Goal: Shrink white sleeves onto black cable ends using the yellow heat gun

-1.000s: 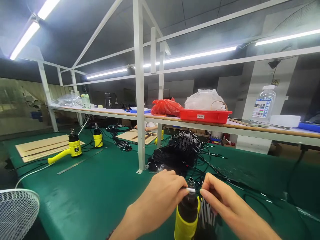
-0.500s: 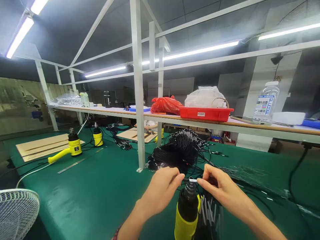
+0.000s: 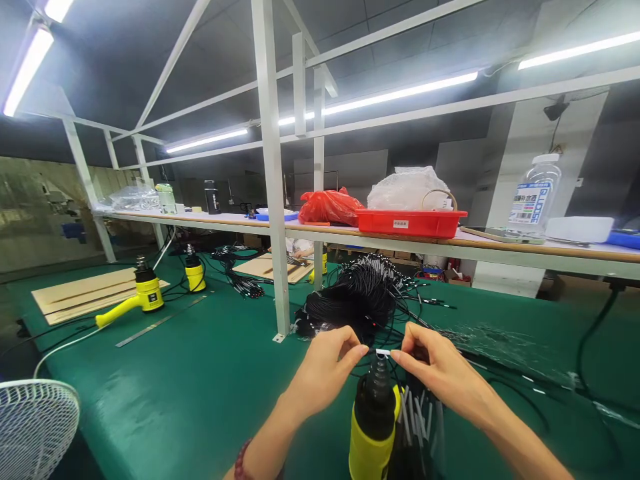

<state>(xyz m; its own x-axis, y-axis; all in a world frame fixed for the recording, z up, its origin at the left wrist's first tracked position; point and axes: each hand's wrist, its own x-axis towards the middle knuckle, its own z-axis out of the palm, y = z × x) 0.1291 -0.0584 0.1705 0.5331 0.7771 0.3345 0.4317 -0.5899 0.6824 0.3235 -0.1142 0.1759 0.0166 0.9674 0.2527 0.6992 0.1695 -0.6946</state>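
a small white sleeve [image 3: 383, 352] lies level right over the mouth of a yellow-and-black heat gun [image 3: 373, 433] at the near middle of the bench [image 3: 190, 393]; from here i can't tell whether the two touch. the left hand [image 3: 325, 370] has its fingers pinched narrow on what looks like a thin black cable just left of the sleeve, while the right hand [image 3: 435, 370] pinches the sleeve's right end. gripping from both sides, i'd judge, spans the piece across the nozzle and leaves the fingers off to either side of the mouth. the heat gun stands upright, nozzle up, presumably so that neither hand has to hold it.

just right of it lies a bunch of grey tubes [image 3: 417, 413], probably placed there for easy reach. a tangled heap of black cables [image 3: 350, 300] sits farther back, beyond the hands, which leaves the near left of the bench open for the forearm. a shelf above carries a red tray [image 3: 410, 224], out of the way of the handwork.
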